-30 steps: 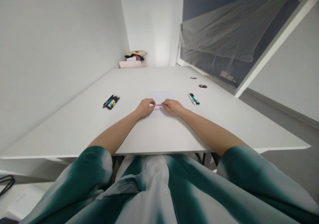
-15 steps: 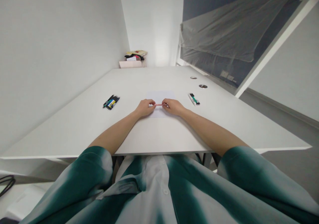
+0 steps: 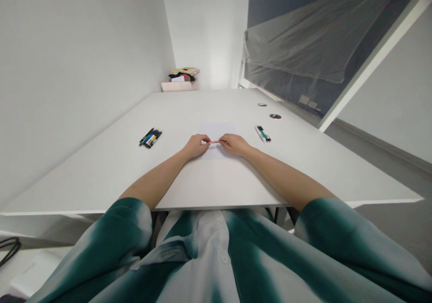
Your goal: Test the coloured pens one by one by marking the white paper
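Between my two hands, over the white sheet of paper [image 3: 216, 153], lies a slim pink pen [image 3: 214, 142], held level from side to side. My left hand [image 3: 197, 145] pinches its left end between thumb and fingers. The right end is closed in the fingertips of my right hand [image 3: 234, 144], which hide much of that end. Both wrists rest low near the tabletop, and the paper's edges show behind and in front of the hands.
On the white table [image 3: 216, 186], a bunch of several pens and markers [image 3: 150, 138] lies to the left. A few more pens [image 3: 263, 133] lie right of the paper. Two round grommets [image 3: 275, 116] sit further back. A pink box [image 3: 177, 86] with cloth-like items stands at the far end.
The fingers of my right hand have shifted slightly and cover more of the pen's right end. My left hand and the other things look the same.
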Available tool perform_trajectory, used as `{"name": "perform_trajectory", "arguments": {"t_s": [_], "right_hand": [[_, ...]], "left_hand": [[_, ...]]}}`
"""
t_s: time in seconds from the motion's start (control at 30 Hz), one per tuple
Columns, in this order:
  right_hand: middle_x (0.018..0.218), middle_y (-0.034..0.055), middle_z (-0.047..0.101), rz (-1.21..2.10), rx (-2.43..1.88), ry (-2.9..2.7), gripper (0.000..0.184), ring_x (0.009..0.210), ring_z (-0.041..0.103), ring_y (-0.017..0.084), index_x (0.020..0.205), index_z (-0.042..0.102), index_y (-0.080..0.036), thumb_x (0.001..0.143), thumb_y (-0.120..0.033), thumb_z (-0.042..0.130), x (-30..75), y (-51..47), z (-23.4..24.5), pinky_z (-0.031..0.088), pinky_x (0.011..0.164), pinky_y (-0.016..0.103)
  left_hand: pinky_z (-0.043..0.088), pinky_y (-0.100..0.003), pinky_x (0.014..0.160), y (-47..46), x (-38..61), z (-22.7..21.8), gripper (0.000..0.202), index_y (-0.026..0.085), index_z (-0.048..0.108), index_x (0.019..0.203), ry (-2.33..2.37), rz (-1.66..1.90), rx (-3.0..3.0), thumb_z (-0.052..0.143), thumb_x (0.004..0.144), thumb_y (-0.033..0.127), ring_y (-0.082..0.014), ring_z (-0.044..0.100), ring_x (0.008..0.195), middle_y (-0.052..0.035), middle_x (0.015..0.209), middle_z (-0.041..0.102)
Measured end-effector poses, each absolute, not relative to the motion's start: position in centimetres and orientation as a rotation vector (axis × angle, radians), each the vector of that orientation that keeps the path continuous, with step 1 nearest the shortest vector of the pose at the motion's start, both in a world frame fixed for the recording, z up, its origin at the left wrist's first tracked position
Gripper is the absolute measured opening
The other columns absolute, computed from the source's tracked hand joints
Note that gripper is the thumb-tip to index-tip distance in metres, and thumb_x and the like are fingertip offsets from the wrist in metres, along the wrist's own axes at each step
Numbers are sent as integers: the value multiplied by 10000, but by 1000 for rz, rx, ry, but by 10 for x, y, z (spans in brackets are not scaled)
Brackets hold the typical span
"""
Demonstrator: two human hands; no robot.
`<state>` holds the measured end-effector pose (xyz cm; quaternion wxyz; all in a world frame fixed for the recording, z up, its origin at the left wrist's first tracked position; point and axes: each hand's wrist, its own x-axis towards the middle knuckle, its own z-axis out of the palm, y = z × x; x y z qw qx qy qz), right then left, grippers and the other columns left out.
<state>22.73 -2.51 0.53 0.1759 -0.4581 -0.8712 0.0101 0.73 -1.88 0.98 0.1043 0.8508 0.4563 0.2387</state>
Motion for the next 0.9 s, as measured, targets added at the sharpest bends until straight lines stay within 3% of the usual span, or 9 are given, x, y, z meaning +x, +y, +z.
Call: {"name": "perform_trajectory", "arguments": {"t_s": [0.23, 0.53, 0.73, 0.9], "right_hand": [[1007, 73, 726, 84, -1423, -2437, 311, 879, 648, 195, 1209, 602, -189, 920, -293, 550, 225, -29, 9, 404, 721, 263], [1025, 70, 724, 68, -1409, -2443, 245, 870, 639, 187, 1127, 636, -191, 935, -271, 506, 225, -28, 9, 385, 694, 259], [1035, 75, 719, 57, -1371, -2449, 255, 877, 634, 178, 1118, 662, -184, 940, -267, 501, 225, -28, 8, 388, 711, 254], [1074, 93, 709, 30, -1324, -2487, 287, 930, 636, 186, 1102, 687, -173, 966, -270, 454, 226, -26, 6, 403, 751, 257]], "left_hand": [[481, -360, 931, -20, 8, 11, 228, 178, 733, 963, 1355, 723, 2511, 568, 822, 248, -222, 656, 953, -61, 993, 744], [470, -345, 935, -17, 8, 8, 258, 172, 737, 978, 1398, 731, 2506, 566, 837, 306, -225, 654, 963, -65, 997, 748], [492, -333, 850, -17, 7, 8, 391, 164, 741, 927, 1352, 573, 2533, 402, 921, 359, -215, 651, 866, -72, 918, 749], [495, -331, 866, -16, 6, 7, 356, 164, 743, 988, 1333, 596, 2546, 460, 895, 358, -220, 659, 895, -82, 979, 750]]}}
